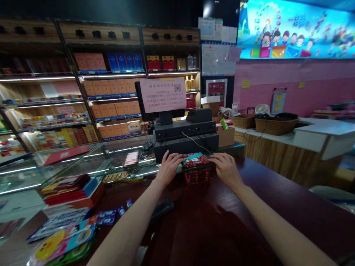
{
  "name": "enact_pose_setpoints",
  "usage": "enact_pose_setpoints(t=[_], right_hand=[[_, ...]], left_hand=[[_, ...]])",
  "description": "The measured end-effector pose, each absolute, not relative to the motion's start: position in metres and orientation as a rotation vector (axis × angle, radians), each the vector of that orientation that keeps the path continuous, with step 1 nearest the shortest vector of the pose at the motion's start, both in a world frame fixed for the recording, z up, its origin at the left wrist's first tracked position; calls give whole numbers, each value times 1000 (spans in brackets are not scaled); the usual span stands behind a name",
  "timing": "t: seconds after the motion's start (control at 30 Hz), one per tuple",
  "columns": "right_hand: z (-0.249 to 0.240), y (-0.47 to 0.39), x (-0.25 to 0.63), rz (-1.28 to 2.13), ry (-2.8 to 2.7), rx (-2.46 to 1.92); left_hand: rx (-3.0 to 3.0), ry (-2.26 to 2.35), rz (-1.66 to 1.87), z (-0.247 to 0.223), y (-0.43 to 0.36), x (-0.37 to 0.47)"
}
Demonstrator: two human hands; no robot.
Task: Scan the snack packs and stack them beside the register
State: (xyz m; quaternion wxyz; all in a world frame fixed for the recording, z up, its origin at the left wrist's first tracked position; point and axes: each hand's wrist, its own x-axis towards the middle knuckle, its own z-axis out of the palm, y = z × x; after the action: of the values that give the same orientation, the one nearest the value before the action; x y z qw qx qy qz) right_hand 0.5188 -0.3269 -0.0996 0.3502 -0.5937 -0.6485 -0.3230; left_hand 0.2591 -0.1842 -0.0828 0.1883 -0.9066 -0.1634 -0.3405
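Observation:
A red snack packet [195, 160] with a teal patch and a white label lies across the top of several similar red packets [197, 176] at the far side of the dark wooden counter. My left hand [168, 168] is at its left end, fingers curved onto the edge. At the right end, the fingertips of my right hand [226, 168] meet the packet, with the thumb lower down. Both hands grip it from opposite sides, though the exact finger contact is small and partly hidden. A dark handheld device [163, 208] lies near my left forearm.
Behind the packets stands a dark register [185, 138] with a monitor carrying a pink notice [163, 95]. A glass display case [94, 159] runs left. Snack bags [65, 240], small purple packets [107, 217] and a stack of red packs [72, 190] lie at left. A cardboard box [226, 136] stands right of the register.

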Motion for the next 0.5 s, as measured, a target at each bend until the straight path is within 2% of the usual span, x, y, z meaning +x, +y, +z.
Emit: enact_pose_setpoints(t=[0.3,0.5], right_hand=[[-95,-336,506,-844,-1685,-1506],[-99,-340,500,-711,-1636,-1459]], left_hand=[[-2618,-694,-1157,-86,-206,249],[-2798,-1049,-1795,-94,-212,260]])
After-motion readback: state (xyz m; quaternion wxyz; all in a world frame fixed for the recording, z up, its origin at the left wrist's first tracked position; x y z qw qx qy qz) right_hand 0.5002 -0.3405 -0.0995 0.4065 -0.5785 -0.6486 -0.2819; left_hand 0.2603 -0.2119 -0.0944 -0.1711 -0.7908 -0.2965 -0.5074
